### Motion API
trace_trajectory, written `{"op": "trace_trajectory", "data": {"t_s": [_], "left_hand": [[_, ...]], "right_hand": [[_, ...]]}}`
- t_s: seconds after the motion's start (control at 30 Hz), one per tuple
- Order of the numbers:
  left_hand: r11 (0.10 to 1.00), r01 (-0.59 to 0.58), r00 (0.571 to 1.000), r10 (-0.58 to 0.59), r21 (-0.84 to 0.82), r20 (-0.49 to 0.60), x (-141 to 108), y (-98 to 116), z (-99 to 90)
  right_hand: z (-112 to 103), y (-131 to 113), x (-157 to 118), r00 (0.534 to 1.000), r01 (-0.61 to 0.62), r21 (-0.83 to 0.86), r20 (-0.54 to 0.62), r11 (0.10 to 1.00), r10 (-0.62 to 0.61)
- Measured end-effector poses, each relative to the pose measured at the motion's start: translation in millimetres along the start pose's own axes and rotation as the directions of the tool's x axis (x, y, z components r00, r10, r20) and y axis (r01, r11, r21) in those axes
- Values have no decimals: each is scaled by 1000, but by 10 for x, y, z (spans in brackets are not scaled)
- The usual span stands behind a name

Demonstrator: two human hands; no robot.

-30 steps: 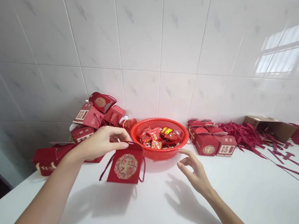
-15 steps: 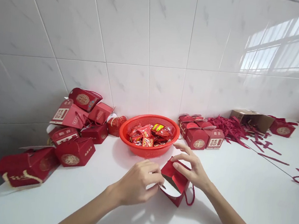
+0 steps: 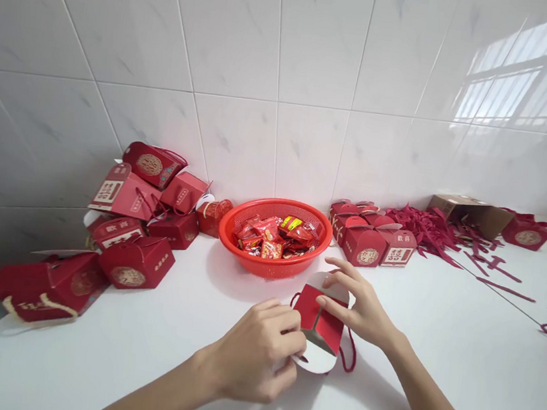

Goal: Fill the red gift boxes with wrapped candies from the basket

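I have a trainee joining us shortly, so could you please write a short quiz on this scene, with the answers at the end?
1. Multiple choice: as the wearer looks at it, where does the heap of dark red ribbons lie relative to the red basket?
a) to its left
b) to its right
c) inside it

2. True or false: the basket holds wrapped sweets.

3. Fill in the missing word: the left hand and the right hand are both at a small red box, whose top is ____.

Key: 1 b; 2 true; 3 open.
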State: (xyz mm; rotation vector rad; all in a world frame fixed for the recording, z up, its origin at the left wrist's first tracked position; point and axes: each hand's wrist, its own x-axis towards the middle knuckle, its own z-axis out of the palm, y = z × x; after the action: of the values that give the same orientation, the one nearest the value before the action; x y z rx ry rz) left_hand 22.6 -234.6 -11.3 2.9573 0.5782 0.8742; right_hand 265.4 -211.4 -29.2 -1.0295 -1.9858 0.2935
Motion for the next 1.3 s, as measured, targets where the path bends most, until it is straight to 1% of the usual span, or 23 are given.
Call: {"op": "trace_trajectory", "data": {"t_s": [0.07,0.13,0.2,0.3,0.37,0.43,0.53,0.63,0.7,0.77,0.83,0.87,0.93,1.0,1.03,1.07,1.13,1.2,1.23,1.27,1.3], "left_hand": [[996,13,1000,-12,-90,19,9,23,-12],[984,33,998,-21,-172,67,24,37,-11],[977,54,993,-32,-207,111,42,38,0],[972,103,987,-72,-213,146,69,30,16],[972,130,982,-99,-196,159,84,27,20],[980,130,978,-102,-152,180,99,25,21],[992,76,975,-52,-104,215,116,21,19],[998,35,983,-26,-48,181,126,7,-7],[998,62,988,-64,19,141,132,-10,-57],[988,130,982,-140,83,129,139,-32,-135],[968,216,956,-237,130,172,145,-57,-221],[955,258,934,-285,146,216,146,-69,-258],[928,337,871,-372,159,321,142,-88,-310],[900,414,802,-432,136,414,128,-97,-326],[887,448,774,-448,112,447,118,-101,-323],[876,476,756,-455,83,471,108,-105,-316],[863,504,740,-448,28,501,90,-122,-295],[865,501,746,-420,-19,517,78,-155,-276],[865,500,745,-408,-35,528,73,-179,-268],[862,505,736,-404,-43,543,69,-205,-263],[854,519,720,-412,-38,559,65,-234,-259]], "right_hand": [[17,9,-10,999,-21,-12,31,1000,21],[52,2,-16,997,-30,3,69,1000,29],[94,-20,-14,996,-37,43,82,998,33],[154,-71,0,997,-58,116,55,992,52],[186,-111,9,995,-99,183,29,978,95],[205,-150,14,987,-158,286,27,945,157],[202,-182,16,975,-221,428,82,876,206],[162,-159,17,966,-258,502,142,826,215],[125,-117,19,961,-275,535,167,799,219],[85,-70,22,955,-294,543,187,787,228],[38,-30,21,947,-319,528,215,787,240],[9,-12,18,939,-338,511,240,790,247],[-65,22,6,914,-379,453,318,807,251],[-161,69,-15,878,-403,378,418,834,235],[-212,100,-27,858,-401,343,465,849,217],[-262,135,-39,837,-393,311,511,865,197],[-342,209,-61,782,-381,241,600,893,172],[-369,275,-74,719,-382,179,674,907,170],[-356,300,-77,697,-385,162,696,909,171],[-324,319,-76,691,-386,158,702,909,171],[-275,332,-72,702,-381,165,692,910,168]]}}
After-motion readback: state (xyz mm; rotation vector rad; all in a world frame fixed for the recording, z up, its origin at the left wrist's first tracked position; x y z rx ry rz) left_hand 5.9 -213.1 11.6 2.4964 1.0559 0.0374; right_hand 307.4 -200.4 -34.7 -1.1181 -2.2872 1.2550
